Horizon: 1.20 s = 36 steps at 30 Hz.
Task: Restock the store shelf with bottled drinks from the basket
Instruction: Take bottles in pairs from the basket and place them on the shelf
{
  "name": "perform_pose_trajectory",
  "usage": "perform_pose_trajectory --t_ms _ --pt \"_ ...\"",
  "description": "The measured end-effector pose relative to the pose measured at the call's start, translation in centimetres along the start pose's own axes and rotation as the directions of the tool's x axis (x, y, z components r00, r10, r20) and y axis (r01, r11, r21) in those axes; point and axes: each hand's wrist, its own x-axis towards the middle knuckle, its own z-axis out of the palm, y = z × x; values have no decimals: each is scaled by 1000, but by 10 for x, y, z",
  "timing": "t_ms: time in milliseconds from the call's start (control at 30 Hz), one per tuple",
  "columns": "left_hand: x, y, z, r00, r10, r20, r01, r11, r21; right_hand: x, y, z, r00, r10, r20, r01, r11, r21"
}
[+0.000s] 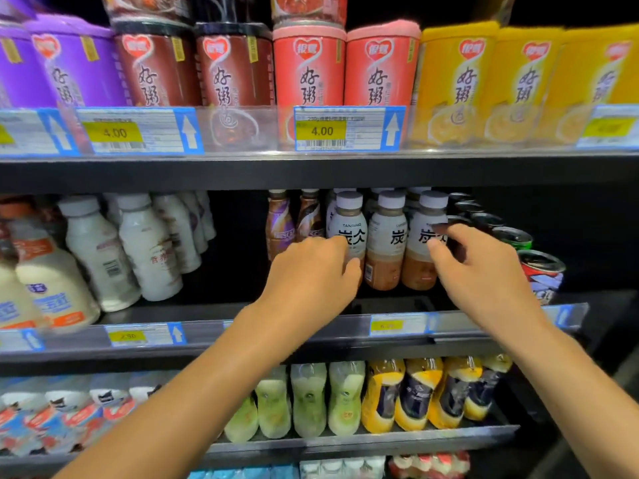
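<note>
Left hand [311,271] curls round the left bottle [348,219]; right hand [480,271] pinches the right bottle [420,216]. A third bottle [387,236] stands between the grips. All three are on the shelf [207,337]: smooth rounded plastic, grey caps, white labels, brown drink. Shiny cans [511,236] sit just right of the right hand.
</note>
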Motion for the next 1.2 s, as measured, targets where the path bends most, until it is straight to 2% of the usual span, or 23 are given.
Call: perform_pose_trajectory --t_ms 67,167,267,333,400,467,600,700,767,833,900,1000,1200 --pt "-17 23 -1 989 136 -66 -136 991 4 -27 -3 -19 993 -116 33 119 984 -132" --pt "-35 60 4 921 344 -181 -347 938 17 -62 5 -48 986 -103 130 139 939 -316" --pt "-47 102 23 896 441 -45 -442 897 -5 -98 32 -72 991 -47 123 108 824 -557" --pt "-57 133 41 863 504 21 -504 863 8 -124 61 -87 1000 -20 25 31 770 -638" --pt "-67 167 61 802 596 27 -594 802 -64 -150 91 -106 992 122 -32 -113 747 -656" --pt "-76 200 90 706 708 -3 -704 702 -108 -174 121 -126 972 233 -41 -191 668 -719" --pt "-96 287 142 522 837 162 -818 546 -183 -223 193 -161 898 432 -84 -322 514 -795" --pt "-114 360 192 371 874 313 -882 437 -174 -253 254 -187 804 568 -174 -452 395 -800" --pt "-122 409 228 281 883 375 -906 373 -202 -267 299 -203 759 617 -206 -511 369 -777" --pt "-126 457 264 225 887 402 -913 336 -230 -275 347 -219 694 698 -174 -553 362 -751" --pt "-128 504 300 186 851 492 -907 341 -248 -282 400 -232 594 798 -99 -606 363 -708" --pt "-129 567 354 142 799 585 -900 350 -260 -297 480 -246 511 860 -15 -623 357 -696" --pt "-138 671 455 59 696 716 -878 378 -295 -332 611 -260 312 949 41 -751 273 -601"
